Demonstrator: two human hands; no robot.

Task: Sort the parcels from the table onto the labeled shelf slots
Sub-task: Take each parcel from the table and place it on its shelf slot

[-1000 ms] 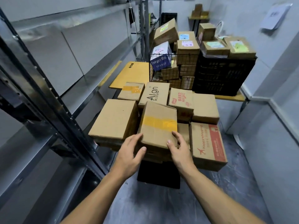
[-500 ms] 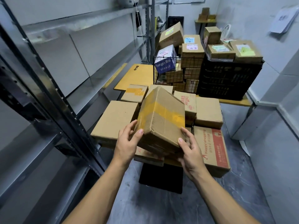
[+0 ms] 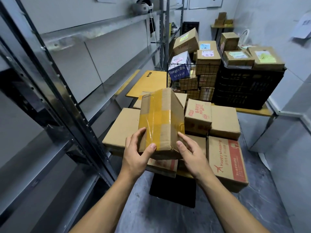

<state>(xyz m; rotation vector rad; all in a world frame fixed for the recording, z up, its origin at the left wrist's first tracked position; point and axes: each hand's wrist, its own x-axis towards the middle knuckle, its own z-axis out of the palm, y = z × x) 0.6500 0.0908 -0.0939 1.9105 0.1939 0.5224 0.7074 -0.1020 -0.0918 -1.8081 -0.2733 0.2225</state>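
Both hands hold the taped parcel point(image 3: 161, 121). Your left hand point(image 3: 136, 155) lays its thumb across the yellow tape on the near face and curls its fingers round the left edge. Your right hand point(image 3: 190, 153) clasps the lower right corner, thumb in front, fingers hidden behind. The parcel is tipped up on end, above and to the left of the "Happy shopping" box point(image 3: 227, 162), and it looks clear of the stacked parcels under it.

No address label shows on the faces turned towards you, so the step in hand is probably to find one. Roll the parcel slowly between your palms rather than letting go with either hand. The tape looks glossy and likely slick, so press your thumbs on bare cardboard where you can. Slide your right fingers under the bottom edge to take the weight.

The metal shelf rack point(image 3: 107, 84) stands well to the left of the "Happy shopping" box, beyond the plain box point(image 3: 122, 130) that sits beside the stack. No slot labels can be read from this view, so check them before you commit. Lift high enough to pass over the plain box, and watch the rack's upright as you swing left.
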